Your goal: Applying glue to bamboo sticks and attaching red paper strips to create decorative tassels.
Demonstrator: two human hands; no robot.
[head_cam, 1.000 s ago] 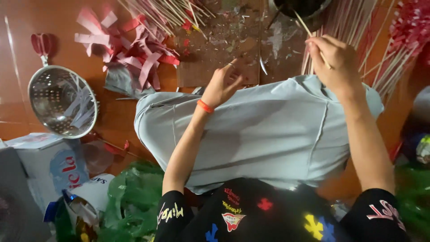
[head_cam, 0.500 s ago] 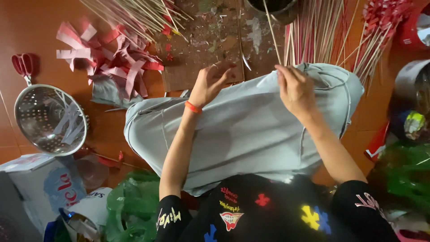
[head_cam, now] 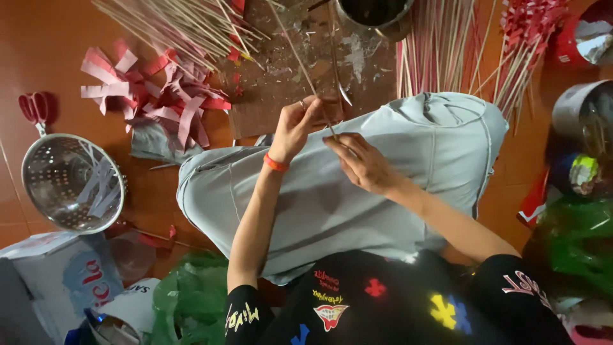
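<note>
Both hands, left (head_cam: 295, 128) and right (head_cam: 361, 161), pinch one thin, straight bamboo stick (head_cam: 305, 71).

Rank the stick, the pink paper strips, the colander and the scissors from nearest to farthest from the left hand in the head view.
1. Stick: held in the left hand.
2. Pink paper strips: on the floor, to its left.
3. Colander: farther left and lower.
4. Scissors: at the far left edge.

Stick tip: from my remote seat I lost the thin stick (head_cam: 305, 71) past the top edge.
Metal pot (head_cam: 373, 14): cut off above (contents too dark).
Right fingertips: hidden under the right hand (head_cam: 364, 163).
</note>
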